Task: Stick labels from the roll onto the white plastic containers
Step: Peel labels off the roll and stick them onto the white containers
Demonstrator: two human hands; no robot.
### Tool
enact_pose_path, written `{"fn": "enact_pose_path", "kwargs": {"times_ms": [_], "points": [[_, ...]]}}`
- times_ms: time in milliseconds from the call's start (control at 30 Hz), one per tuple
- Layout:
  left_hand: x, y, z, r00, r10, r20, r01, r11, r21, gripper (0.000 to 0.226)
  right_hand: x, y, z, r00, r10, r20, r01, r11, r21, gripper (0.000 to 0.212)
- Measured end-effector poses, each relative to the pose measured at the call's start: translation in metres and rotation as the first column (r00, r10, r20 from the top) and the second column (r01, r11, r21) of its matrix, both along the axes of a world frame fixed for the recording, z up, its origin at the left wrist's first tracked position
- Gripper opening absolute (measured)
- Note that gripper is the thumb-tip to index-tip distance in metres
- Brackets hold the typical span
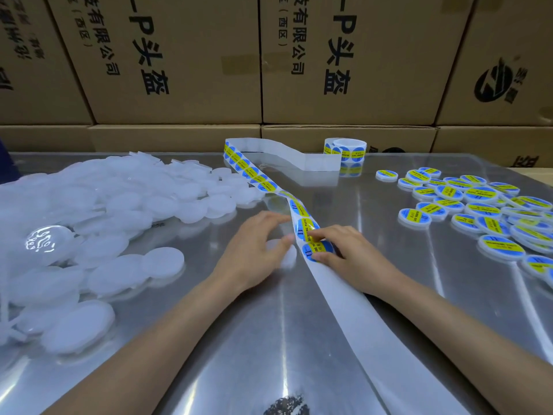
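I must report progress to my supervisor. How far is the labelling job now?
Done: a group of labelled containers lies on the right of the metal table. In hand: the right hand pinches a label on the strip, and the left hand touches one plain container. Left: a large pile of unlabelled containers on the left, and labels remain on the roll.

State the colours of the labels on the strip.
Blue with a yellow band across the middle, on the labels; seen in the head view.

Left hand (257,245) hides most of one white container (288,256).
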State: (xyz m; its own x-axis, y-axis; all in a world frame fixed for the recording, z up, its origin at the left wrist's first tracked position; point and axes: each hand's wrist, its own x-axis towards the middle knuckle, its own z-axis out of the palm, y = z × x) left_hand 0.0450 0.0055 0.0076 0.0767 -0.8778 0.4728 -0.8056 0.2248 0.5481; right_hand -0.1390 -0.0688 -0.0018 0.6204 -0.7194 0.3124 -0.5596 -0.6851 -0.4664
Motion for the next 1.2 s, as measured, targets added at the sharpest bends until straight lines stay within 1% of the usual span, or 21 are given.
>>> {"fn": "enact_pose_path", "kwargs": {"times_ms": [67,100,167,233,267,367,433,533,667,733,800,833,967,1000,1033,1067,1133,1167,1200], "points": [[-0.007,-0.001,-0.004,0.989,-0.1,0.111,0.093,0.994,0.065,0.048,0.0,0.0,0.0,1.0,0.02,0.013,-0.02,1.0,0.018,0.041],[-0.01,-0.003,-0.006,0.981,-0.116,0.156,0.097,0.987,0.126,0.056,0.0,0.0,0.0,0.999,0.036,0.032,-0.037,0.999,0.038,0.04],[-0.01,-0.007,-0.011,0.977,-0.1,0.19,0.054,0.971,0.233,0.065,0.0,0.001,0.001,0.992,0.065,0.11,-0.076,0.992,0.096,0.039],[-0.009,-0.01,-0.013,0.978,-0.081,0.191,0.03,0.966,0.256,0.064,0.0,0.001,0.003,0.984,0.061,0.167,-0.082,0.989,0.12,0.037],[-0.009,-0.01,-0.013,0.979,-0.077,0.187,0.029,0.968,0.25,0.062,0.0,0.0,0.003,0.986,0.056,0.154,-0.072,0.992,0.103,0.037],[-0.009,-0.008,-0.012,0.987,-0.088,0.133,0.055,0.972,0.227,0.053,0.0,-0.003,0.001,0.998,0.04,0.048,-0.042,0.998,0.037,0.038],[-0.009,-0.007,-0.011,0.992,-0.09,0.091,0.068,0.975,0.213,0.046,0.0,-0.003,0.0,0.999,0.022,0.035,-0.023,1.0,0.021,0.036],[-0.009,-0.007,-0.01,0.993,-0.092,0.077,0.074,0.975,0.212,0.043,0.0,-0.001,0.001,0.997,0.002,0.076,-0.003,1.0,0.004,0.03],[-0.009,-0.007,-0.01,0.99,-0.092,0.107,0.065,0.971,0.231,0.044,-0.002,0.004,0.003,0.993,-0.007,0.117,0.009,1.0,-0.013,0.023],[-0.009,-0.006,-0.01,0.989,-0.085,0.121,0.052,0.967,0.251,0.046,-0.003,0.006,0.005,0.991,-0.007,0.13,0.014,0.999,-0.049,0.018],[-0.009,-0.006,-0.009,0.986,-0.094,0.137,0.056,0.965,0.256,0.045,-0.002,0.009,0.01,0.984,0.005,0.178,0.01,0.997,-0.08,0.01],[-0.009,-0.005,-0.008,0.983,-0.103,0.15,0.063,0.965,0.254,0.046,-0.002,0.011,0.012,0.975,0.008,0.222,0.009,0.997,-0.074,0.013],[-0.008,-0.003,-0.005,0.97,-0.134,0.203,0.064,0.946,0.318,0.059,-0.003,0.02,0.022,0.92,-0.021,0.392,0.002,0.999,0.049,0.052],[-0.008,-0.002,-0.005,0.967,-0.145,0.21,0.067,0.939,0.337,0.062,-0.004,0.022,0.024,0.9,-0.044,0.433,-0.001,0.995,0.103,0.057],[-0.007,-0.001,-0.005,0.966,-0.157,0.205,0.077,0.933,0.351,0.062,-0.005,0.023,0.026,0.871,-0.068,0.487,-0.017,0.986,0.167,0.055],[-0.007,0.0,-0.005,0.969,-0.168,0.179,0.096,0.93,0.354,0.061,-0.005,0.024,0.028,0.832,-0.089,0.548,-0.049,0.971,0.232,0.05],[-0.005,0.002,-0.002,0.981,-0.18,0.076,0.147,0.937,0.316,0.061,-0.004,0.026,0.031,0.754,-0.122,0.646,-0.137,0.932,0.336,0.038],[-0.003,0.003,-0.001,0.983,-0.18,0.034,0.164,0.946,0.28,0.065,-0.004,0.026,0.032,0.733,-0.134,0.667,-0.17,0.914,0.369,0.033],[-0.001,0.004,0.0,0.984,-0.176,0.029,0.163,0.954,0.251,0.07,-0.004,0.026,0.032,0.728,-0.142,0.671,-0.187,0.9,0.393,0.027]]}}
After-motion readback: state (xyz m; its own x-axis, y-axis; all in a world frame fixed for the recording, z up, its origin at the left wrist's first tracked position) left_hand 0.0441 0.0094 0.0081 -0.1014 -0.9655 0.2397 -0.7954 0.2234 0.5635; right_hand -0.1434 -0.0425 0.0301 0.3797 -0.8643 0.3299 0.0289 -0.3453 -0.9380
